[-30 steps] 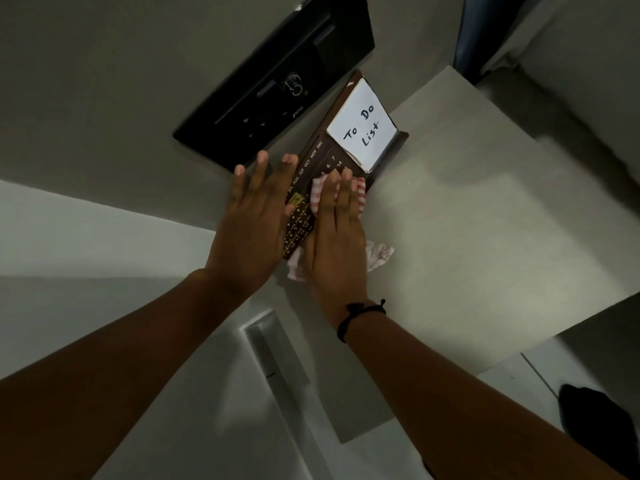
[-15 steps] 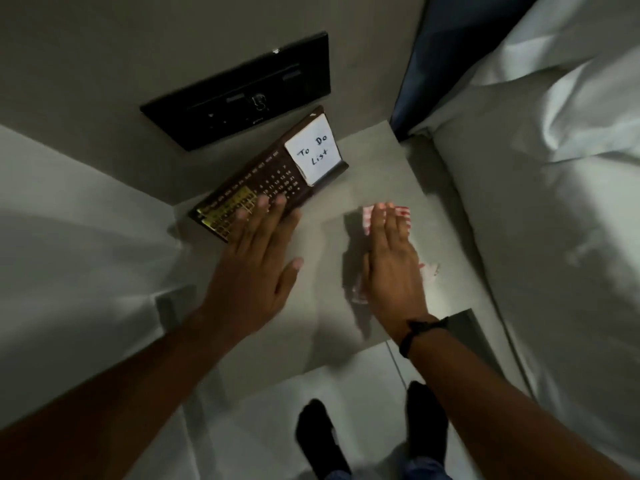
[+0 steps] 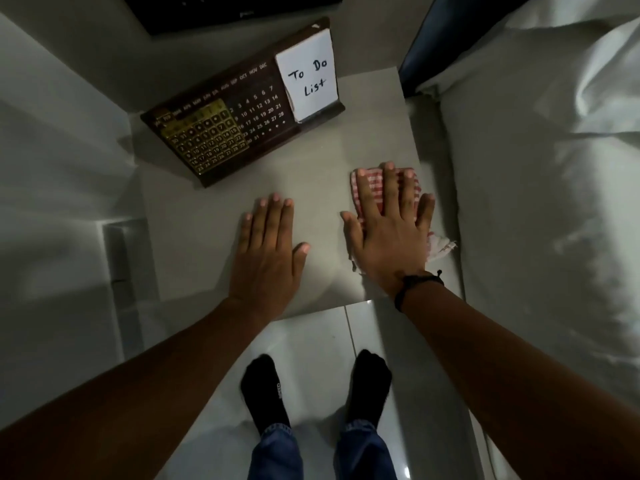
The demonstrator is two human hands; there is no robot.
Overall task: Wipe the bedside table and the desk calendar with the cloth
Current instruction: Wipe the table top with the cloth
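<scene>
A dark brown desk calendar with gold number tiles and a white "To Do List" pad stands tilted at the back of the pale bedside table. My right hand lies flat, fingers spread, pressing a red-and-white checked cloth onto the table's right side; the cloth's frayed corner pokes out near the right edge. My left hand rests flat on the bare tabletop near the front edge, holding nothing. Both hands are clear of the calendar.
A bed with white sheets borders the table on the right. A dark wall panel sits above the calendar. My feet in black socks stand on the white tiled floor in front of the table.
My right hand slid the cloth off the calendar and onto the table's right side. My left hand left the calendar and came down flat on the tabletop. The camera tilted down.
</scene>
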